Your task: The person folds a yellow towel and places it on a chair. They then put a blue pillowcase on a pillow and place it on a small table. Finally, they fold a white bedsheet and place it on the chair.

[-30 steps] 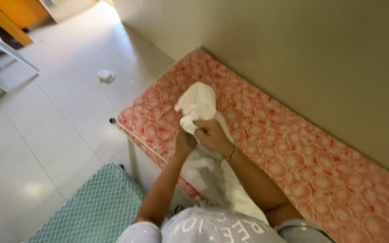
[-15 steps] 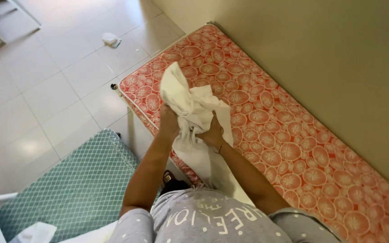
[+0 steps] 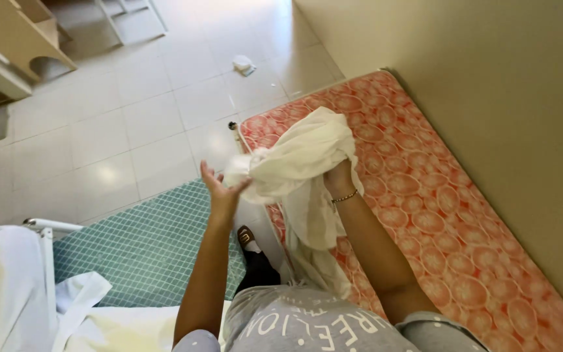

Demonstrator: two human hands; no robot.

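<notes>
Right hand (image 3: 337,179) is bunched into the white cloth (image 3: 301,163), fingers mostly buried in the folds, so it carries the whole bundle. Left hand (image 3: 221,192) is spread, palm up, fingertips just touching the cloth's near edge, not gripping. Cloth is held in the air over the edge of the orange patterned mattress (image 3: 438,215), with a long tail hanging down in front of the person's grey shirt (image 3: 307,322). Risks, as I read it: single-hand hold on a loose wad, so a fold could slip and dump the bundle; the hanging tail could drag onto the tiled floor (image 3: 131,130) or the green checked mat (image 3: 144,248), or snag the metal frame corner (image 3: 234,126) beside the mattress. Small white scrap (image 3: 244,64) lies on the floor well apart.
</notes>
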